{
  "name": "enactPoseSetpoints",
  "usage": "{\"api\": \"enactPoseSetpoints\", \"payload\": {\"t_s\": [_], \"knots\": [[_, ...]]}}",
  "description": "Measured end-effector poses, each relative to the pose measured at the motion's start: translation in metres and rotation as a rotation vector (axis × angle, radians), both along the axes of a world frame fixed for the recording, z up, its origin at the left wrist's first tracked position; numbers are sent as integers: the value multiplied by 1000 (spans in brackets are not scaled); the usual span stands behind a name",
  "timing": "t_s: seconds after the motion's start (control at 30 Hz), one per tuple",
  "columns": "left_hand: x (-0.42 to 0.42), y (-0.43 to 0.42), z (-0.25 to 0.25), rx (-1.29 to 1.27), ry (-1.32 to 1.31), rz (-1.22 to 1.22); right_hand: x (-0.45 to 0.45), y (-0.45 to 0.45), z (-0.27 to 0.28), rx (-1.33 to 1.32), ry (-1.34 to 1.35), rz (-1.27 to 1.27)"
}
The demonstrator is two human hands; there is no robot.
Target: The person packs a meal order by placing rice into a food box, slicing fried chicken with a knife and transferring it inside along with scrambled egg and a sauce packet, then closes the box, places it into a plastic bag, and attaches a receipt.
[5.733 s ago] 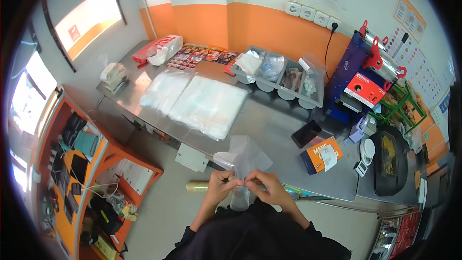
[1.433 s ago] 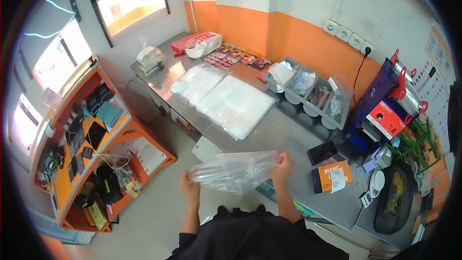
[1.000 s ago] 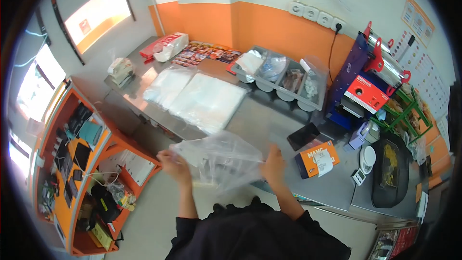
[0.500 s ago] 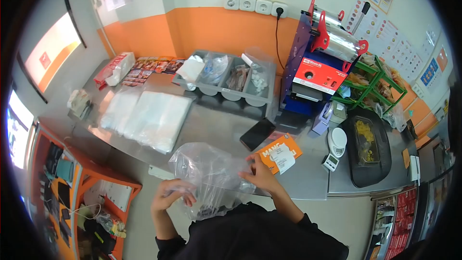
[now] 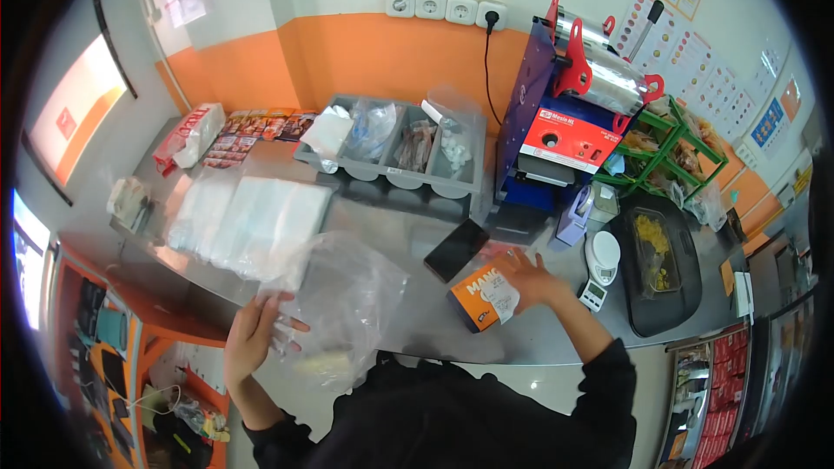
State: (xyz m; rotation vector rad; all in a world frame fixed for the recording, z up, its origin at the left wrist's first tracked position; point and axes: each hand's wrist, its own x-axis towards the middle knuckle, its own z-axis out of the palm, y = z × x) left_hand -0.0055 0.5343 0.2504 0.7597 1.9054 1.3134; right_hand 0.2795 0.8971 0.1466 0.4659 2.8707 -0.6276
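Note:
A clear plastic bag (image 5: 352,295) hangs open over the counter's front edge. My left hand (image 5: 252,339) pinches its left side between thumb and fingers. My right hand (image 5: 532,280) grips the far right end of an orange box (image 5: 473,300) with white lettering. A white receipt (image 5: 501,295) lies on the box's top, partly under the hand. My right thumb is hidden. Just behind the box lies a black phone (image 5: 456,250), flat on the steel counter (image 5: 391,234).
Left of the bag lies a stack of plastic bags (image 5: 269,217). A grey divided tray (image 5: 400,175) stands at the back. Beside it is a blue and red sealing machine (image 5: 569,143). A white kitchen scale (image 5: 601,260) and a black tray (image 5: 656,295) are on the right.
My right hand has left the bag and moved right onto the orange box, which has shifted slightly toward me. My left hand has moved left and holds the bag, now spread wider.

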Motion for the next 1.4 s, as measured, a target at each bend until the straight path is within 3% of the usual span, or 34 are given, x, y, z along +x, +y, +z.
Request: {"api": "enactPoseSetpoints", "payload": {"t_s": [0.03,0.17,0.27,0.33,0.47,0.57,0.63,0.73,0.8,0.83,0.9,1.03,1.07,1.13,1.2,1.27,1.4], "knots": [[-4,9,10,-7,-1,-69,-4,-7,-4,435,-269,104],[-37,43,-6,42,142,-132,-22,2,-37,414,-373,239],[-45,68,-1,185,4,-212,-11,11,-29,217,-293,109],[-40,81,10,323,-335,-216,-2,16,-12,132,-213,7],[-42,93,3,482,-398,-291,-11,-2,110,-26,-121,-2],[-37,95,-9,530,-470,-354,-38,-16,178,3,-32,176],[-27,96,-24,547,-504,-325,-63,-25,200,-76,164,385],[-24,89,-73,591,-585,-283,-114,-39,190,-170,386,594],[-18,78,-108,678,-722,-79,-150,-56,165,-257,373,641],[-11,74,-115,640,-734,102,-168,-66,148,-341,363,672],[-19,52,-152,667,-812,184,-195,-86,96,-445,350,688],[-15,20,-157,730,-769,392,-216,-102,2,-708,254,698],[-15,11,-155,738,-761,415,-213,-101,-7,-654,162,658],[-15,-6,-148,737,-721,181,-209,-98,-26,-602,64,627],[-5,-6,-100,698,-652,146,-206,-95,-42,-136,3,547],[1,2,-59,501,-496,42,-202,-107,-14,0,-62,488],[2,32,-26,452,-255,-48,-203,-123,0,279,-126,373]]}}
